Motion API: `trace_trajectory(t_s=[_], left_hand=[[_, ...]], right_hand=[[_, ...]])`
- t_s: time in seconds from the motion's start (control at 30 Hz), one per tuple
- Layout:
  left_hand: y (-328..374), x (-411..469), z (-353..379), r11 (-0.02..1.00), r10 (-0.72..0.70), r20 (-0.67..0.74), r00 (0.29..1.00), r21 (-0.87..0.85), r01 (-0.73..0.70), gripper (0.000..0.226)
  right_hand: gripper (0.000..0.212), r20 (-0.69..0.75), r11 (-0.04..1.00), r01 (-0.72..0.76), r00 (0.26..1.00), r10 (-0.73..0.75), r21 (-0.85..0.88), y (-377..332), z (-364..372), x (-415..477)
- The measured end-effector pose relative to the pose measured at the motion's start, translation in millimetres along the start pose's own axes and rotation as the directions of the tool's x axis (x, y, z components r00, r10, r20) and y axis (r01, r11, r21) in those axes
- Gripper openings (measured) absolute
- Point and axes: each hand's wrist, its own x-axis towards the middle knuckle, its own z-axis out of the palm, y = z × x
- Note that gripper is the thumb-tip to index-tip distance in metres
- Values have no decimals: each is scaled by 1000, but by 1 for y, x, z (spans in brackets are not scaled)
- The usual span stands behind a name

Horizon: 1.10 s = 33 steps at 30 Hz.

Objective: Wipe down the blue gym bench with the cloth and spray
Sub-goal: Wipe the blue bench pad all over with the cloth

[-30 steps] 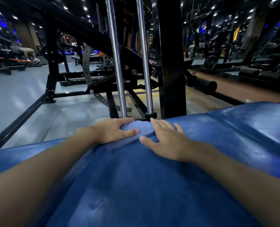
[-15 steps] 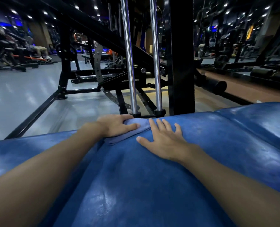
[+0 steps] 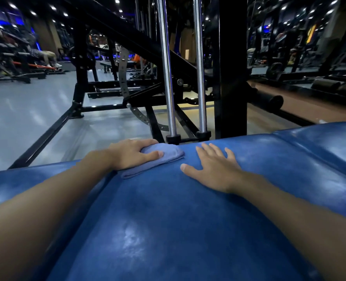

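Looking down from the head camera, the left hand (image 3: 132,156) grips a folded blue cloth (image 3: 168,154), with the thumb across its top and the fingers curled over its far side. It presses the cloth onto the far edge of the blue gym bench (image 3: 158,220). Just beside the cloth but not touching it, the right hand (image 3: 214,169) lies flat on the padding, fingers straight and spread, holding nothing. Both forearms reach across the shiny, scuffed pad. Beyond the bench edge, two chrome guide rods (image 3: 168,78) stand upright in black sockets next to a wide black upright post (image 3: 232,67). A grey floor (image 3: 26,118) spreads to the left.
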Motion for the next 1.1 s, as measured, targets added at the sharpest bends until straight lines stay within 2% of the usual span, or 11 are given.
trace_trajectory(t_s=[0.13,0.27,0.37,0.5,0.63,0.8,0.87,0.97,1.1], left_hand=[[-33,-20,-10,1000,-13,10,1000,4,13,62],[-33,-22,-12,999,10,23,1000,33,-11,63],[-29,-12,-9,998,54,18,998,17,-55,61],[-37,-4,-7,995,95,43,995,0,-95,71],[-65,-14,-13,992,124,68,990,-3,-124,71],[-111,-44,-28,994,108,48,993,-28,-106,63],[-129,-55,-32,994,112,42,993,-25,-111,62],[-139,-64,-36,993,112,41,993,-36,-111,59],[-119,-48,-33,994,109,56,992,10,-110,58]], right_hand=[[84,16,993,-49,999,51,-103,-23,-5,0],[92,-4,994,82,997,-82,69,-81,8,-1],[97,-20,997,67,998,-66,28,-93,19,2],[101,-40,999,18,999,-17,27,-91,19,4],[96,-48,999,14,999,-12,48,-93,19,2],[81,46,994,-113,993,113,-3,-114,5,3],[78,27,997,-67,997,66,36,-143,5,4],[94,27,998,16,999,-17,56,-182,21,4],[108,-12,1000,-19,1000,19,23,-183,33,9]])
